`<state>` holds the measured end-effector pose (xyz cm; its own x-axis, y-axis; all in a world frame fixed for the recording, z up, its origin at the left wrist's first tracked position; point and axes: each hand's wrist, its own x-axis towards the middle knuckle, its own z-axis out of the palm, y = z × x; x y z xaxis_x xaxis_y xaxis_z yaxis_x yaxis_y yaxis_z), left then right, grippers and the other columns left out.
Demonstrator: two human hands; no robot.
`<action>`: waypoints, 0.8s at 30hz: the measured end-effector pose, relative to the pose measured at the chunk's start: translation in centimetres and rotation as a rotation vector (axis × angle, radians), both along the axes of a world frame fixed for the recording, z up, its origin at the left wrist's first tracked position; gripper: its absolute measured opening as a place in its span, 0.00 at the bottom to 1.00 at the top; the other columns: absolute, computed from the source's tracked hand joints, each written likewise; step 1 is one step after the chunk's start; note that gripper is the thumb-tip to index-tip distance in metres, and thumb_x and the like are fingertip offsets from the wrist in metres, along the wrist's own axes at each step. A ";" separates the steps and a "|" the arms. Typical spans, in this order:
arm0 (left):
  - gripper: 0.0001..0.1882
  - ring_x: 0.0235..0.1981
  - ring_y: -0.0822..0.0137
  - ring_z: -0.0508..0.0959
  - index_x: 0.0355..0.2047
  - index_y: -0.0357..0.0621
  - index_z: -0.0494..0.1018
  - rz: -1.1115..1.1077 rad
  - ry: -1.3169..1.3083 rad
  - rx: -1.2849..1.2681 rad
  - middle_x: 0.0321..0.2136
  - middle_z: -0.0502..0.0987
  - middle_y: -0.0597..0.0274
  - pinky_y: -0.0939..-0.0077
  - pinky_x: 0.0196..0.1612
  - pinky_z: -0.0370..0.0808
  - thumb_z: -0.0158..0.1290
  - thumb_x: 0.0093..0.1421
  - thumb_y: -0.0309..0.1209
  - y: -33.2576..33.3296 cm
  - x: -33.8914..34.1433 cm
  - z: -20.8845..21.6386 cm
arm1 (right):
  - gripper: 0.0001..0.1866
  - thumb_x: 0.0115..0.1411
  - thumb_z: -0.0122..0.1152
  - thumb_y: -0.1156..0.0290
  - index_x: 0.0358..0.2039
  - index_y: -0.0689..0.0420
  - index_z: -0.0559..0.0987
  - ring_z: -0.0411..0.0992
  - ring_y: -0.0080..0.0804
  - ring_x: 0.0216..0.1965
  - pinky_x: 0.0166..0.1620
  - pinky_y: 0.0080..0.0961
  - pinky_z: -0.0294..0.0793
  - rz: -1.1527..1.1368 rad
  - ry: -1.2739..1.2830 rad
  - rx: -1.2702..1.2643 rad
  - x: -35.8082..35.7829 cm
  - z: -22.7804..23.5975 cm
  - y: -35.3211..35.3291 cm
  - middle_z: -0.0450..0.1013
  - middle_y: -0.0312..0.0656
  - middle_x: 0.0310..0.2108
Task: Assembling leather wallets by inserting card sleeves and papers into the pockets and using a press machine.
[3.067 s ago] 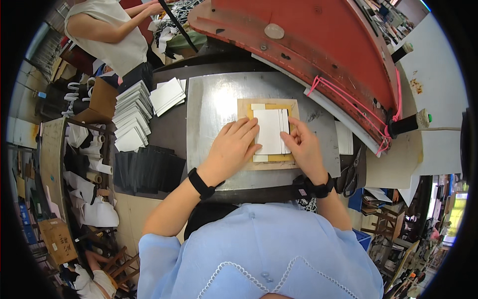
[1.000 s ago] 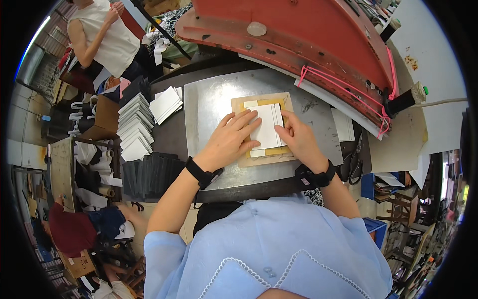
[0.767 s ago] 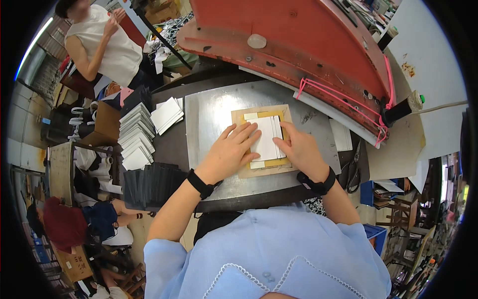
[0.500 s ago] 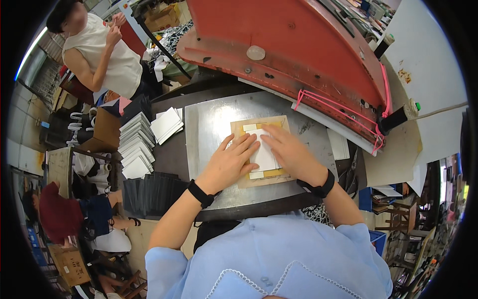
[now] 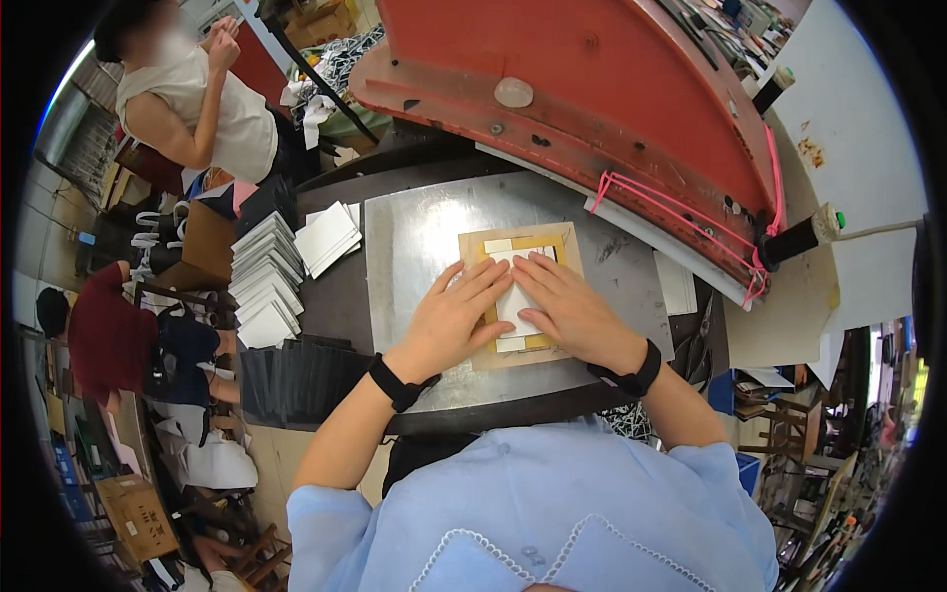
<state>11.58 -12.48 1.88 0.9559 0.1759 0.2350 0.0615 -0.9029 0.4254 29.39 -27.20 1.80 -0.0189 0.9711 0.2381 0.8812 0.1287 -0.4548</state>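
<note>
A white rectangular piece (image 5: pixel 515 305) lies on a tan board (image 5: pixel 570 259) with a yellow inset and short white strips at its ends. Both my hands rest flat on the piece, fingers stretched out and fingertips nearly meeting. My left hand (image 5: pixel 453 314) covers its left side. Over its right side lies my right hand (image 5: pixel 567 304). Beneath the board is a shiny metal plate (image 5: pixel 406 257). Parts of the white piece and the yellow inset are hidden under my fingers.
A big red machine arm (image 5: pixel 582 109) with pink cord overhangs the far right. To the left stand a fanned white stack (image 5: pixel 264 286), loose white pieces (image 5: pixel 327 240) and black pieces (image 5: pixel 306 385). Scissors (image 5: pixel 700 345) lie at right. A person (image 5: pixel 212 118) stands at far left.
My right hand has shifted slightly down and right, its fingers now flatter beside the left ones. At the lower left, another person in dark red has moved.
</note>
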 end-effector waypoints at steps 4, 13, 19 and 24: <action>0.33 0.64 0.57 0.65 0.57 0.44 0.71 0.053 0.015 0.011 0.61 0.69 0.58 0.51 0.67 0.53 0.61 0.55 0.46 0.5 0.0 0.7 | 0.29 0.63 0.58 0.65 0.61 0.64 0.66 0.56 0.49 0.67 0.66 0.39 0.57 0.008 0.017 0.008 0.4 -0.6 0.3 0.60 0.50 0.65; 0.32 0.64 0.57 0.65 0.56 0.44 0.72 0.098 0.014 0.037 0.60 0.70 0.61 0.51 0.68 0.50 0.61 0.54 0.48 0.3 -0.6 0.7 | 0.24 0.59 0.62 0.66 0.54 0.63 0.73 0.65 0.47 0.56 0.57 0.36 0.66 -0.209 -0.002 0.161 -0.1 0.6 -0.9 0.68 0.50 0.54; 0.31 0.63 0.55 0.65 0.56 0.43 0.72 0.087 0.021 0.013 0.60 0.70 0.59 0.51 0.68 0.50 0.61 0.55 0.46 0.3 -0.5 0.9 | 0.20 0.59 0.63 0.66 0.49 0.64 0.77 0.69 0.41 0.38 0.42 0.34 0.69 -0.370 0.284 0.040 -0.2 0.6 -2.3 0.69 0.46 0.39; 0.29 0.63 0.55 0.65 0.55 0.43 0.72 0.088 0.036 0.029 0.60 0.69 0.55 0.52 0.68 0.52 0.60 0.56 0.43 0.0 -0.3 1.4 | 0.20 0.59 0.62 0.67 0.50 0.64 0.76 0.69 0.42 0.39 0.42 0.34 0.70 -0.356 0.288 0.033 -0.4 0.6 -2.2 0.69 0.46 0.39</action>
<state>11.24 -12.45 3.27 0.9451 0.2529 0.2071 0.1555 -0.9051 0.3957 29.04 -29.37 2.40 0.3861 0.8969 0.2156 0.7113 -0.1406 -0.6887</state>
